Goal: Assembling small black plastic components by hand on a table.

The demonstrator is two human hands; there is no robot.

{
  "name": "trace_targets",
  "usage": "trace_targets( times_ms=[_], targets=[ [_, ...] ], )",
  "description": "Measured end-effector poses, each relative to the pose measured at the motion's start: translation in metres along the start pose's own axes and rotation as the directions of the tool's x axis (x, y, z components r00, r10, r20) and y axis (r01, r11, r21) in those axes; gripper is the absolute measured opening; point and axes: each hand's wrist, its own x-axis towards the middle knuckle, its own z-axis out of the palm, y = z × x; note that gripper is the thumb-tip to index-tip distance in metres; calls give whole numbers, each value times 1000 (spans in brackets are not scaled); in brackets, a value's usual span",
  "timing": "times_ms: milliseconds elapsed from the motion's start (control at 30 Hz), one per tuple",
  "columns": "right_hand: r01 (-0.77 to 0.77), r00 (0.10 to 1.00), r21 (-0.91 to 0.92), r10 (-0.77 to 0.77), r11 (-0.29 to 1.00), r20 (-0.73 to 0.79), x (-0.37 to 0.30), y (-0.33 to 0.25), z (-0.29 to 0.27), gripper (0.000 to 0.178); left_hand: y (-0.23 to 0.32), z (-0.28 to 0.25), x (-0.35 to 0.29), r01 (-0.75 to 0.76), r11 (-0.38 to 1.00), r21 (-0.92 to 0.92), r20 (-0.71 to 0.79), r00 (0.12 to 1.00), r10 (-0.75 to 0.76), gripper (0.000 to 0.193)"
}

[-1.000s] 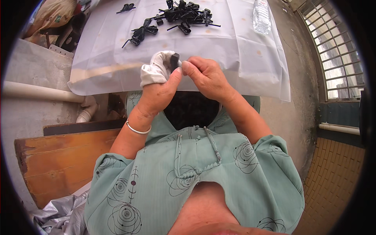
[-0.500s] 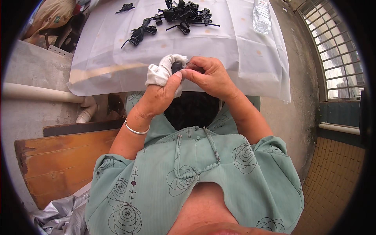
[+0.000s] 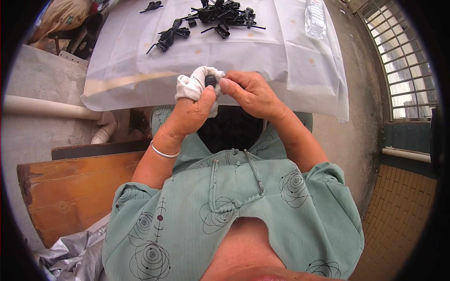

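Note:
Just over the near edge of the table, my left hand (image 3: 191, 112) is closed around a bunched white cloth (image 3: 189, 88). A small black plastic piece (image 3: 210, 81) shows in the fold of this cloth, with my left thumb pressed against it. My right hand (image 3: 251, 93) is curled beside the cloth, thumb and forefinger pinched together at its right edge. Whatever lies between those fingers is hidden. Farther back on the table is a heap of black plastic clips (image 3: 224, 15) with thin straps. A smaller bunch of black clips (image 3: 169, 36) lies left of it.
A white plastic sheet (image 3: 281, 56) covers the table. At its far right lies a clear plastic bottle (image 3: 315, 21); another black clip (image 3: 151, 6) is at the far left. A white pipe (image 3: 51, 107) and a wooden board (image 3: 79, 192) are on my left. A barred window (image 3: 398, 61) stands right.
My right fingers have curled in tighter, and the dark piece seen between them before is out of sight. The left hand has hardly moved, still gripping the cloth.

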Motion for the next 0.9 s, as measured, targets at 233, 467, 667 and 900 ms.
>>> trace_targets(
  times_ms=[233, 467, 667, 900],
  targets=[
    [7, 1000, -280, -5, 960, 10, -7, 3, 10, 27, -12, 13, -3, -122, 825, 552, -101, 972, 211, 23],
    [-159, 969, -178, 188, 971, 158, -22, 36, -7, 33, -56, 2, -17, 139, 600, 788, -42, 984, -172, 30],
    [-102, 979, -211, 60, 972, -195, -14, 19, -43, 36, -141, 7, 10, 353, 180, 918, -263, 882, -390, 52],
    [-56, 979, -246, 5, 968, -202, -22, 20, -46, 36, -141, 69, 11, 215, 194, 957, -73, 826, -560, 47]
  ],
)
